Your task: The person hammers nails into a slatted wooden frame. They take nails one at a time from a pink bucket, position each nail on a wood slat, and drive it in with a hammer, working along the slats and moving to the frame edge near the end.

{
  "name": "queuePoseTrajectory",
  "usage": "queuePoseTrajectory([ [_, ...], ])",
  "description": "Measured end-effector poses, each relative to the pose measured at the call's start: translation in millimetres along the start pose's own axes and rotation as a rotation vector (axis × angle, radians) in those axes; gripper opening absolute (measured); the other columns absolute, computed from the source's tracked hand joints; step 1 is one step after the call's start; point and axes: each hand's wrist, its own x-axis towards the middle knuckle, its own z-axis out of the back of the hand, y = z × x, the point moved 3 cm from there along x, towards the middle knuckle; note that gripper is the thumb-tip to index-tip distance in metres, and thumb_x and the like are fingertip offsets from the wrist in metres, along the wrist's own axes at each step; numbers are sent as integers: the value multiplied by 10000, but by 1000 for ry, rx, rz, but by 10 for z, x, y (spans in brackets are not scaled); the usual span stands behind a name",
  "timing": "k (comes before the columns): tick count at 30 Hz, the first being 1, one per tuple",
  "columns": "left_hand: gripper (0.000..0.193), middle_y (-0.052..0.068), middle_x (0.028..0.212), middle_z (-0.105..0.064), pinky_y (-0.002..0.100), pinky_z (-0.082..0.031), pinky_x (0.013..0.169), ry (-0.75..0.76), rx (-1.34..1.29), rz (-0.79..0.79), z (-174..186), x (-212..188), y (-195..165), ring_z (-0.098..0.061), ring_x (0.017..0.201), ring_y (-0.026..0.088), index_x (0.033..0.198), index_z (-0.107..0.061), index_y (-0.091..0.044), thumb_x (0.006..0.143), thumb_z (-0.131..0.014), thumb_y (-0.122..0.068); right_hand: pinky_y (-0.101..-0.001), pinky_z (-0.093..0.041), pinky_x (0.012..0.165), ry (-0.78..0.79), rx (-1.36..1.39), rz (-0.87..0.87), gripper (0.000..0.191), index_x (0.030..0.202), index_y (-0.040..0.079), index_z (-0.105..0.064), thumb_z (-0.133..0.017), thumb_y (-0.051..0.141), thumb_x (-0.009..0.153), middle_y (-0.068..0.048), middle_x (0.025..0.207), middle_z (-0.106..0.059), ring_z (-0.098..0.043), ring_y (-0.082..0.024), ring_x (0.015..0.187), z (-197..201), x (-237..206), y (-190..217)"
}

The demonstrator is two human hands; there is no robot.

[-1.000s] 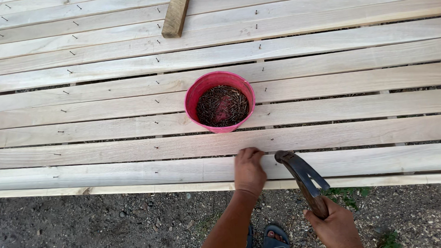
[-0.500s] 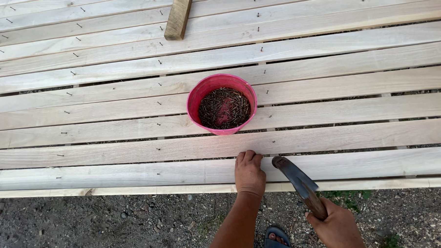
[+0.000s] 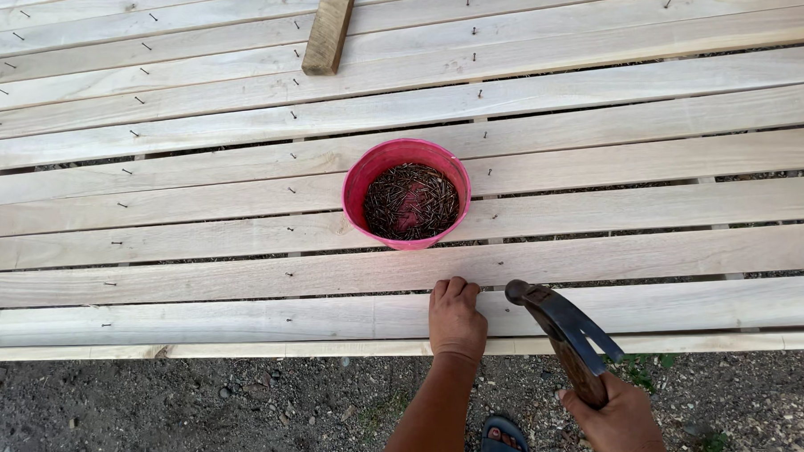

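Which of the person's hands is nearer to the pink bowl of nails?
Left. The left hand rests on the plank just below the pink bowl. The right hand holds the hammer lower, off to the right.

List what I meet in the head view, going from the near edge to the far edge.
Sandal on the gravel, right hand gripping the hammer, left hand on the nearest plank, pink bowl of nails, loose wooden block.
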Motion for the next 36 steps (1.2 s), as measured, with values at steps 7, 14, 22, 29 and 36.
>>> queuePoseTrajectory([
  [7,315,94,1036,-632,412,-434,1034,45,42,-9,5,36,-40,-544,1065,311,982,-724,-56,699,-602,10,-391,-588,693,24,-123,-7,401,1187,92,-747,-827,305,856,-123,691,-730,-705,-201,606,89,29,45],
  [14,307,79,1054,-629,405,-421,1067,101,50,52,-19,40,-23,-547,1081,290,1010,-716,-52,745,-581,22,-441,-606,700,-152,75,54,380,1171,40,-727,-777,307,905,-142,697,-701,-723,-229,577,189,-74,71],
  [22,275,90,1043,-623,403,-430,1057,104,72,28,-38,39,-18,-552,1072,297,969,-709,-55,728,-593,5,-398,-620,779,-72,-116,-78,458,1277,110,-705,-788,276,858,-143,786,-746,-772,-222,655,131,123,-230],
  [29,260,87,1027,-628,413,-446,1010,95,79,-5,-47,54,21,-561,1056,301,932,-709,-56,703,-602,6,-359,-625,827,-29,-179,-59,551,1355,174,-661,-794,257,827,-112,828,-789,-775,-189,729,78,259,-369],
  [36,259,78,1013,-634,410,-458,988,76,44,8,-66,43,33,-564,1052,292,919,-715,-60,705,-595,21,-417,-615,762,-146,113,45,432,1245,119,-758,-822,268,845,-162,789,-765,-786,-226,679,17,205,-307],
])
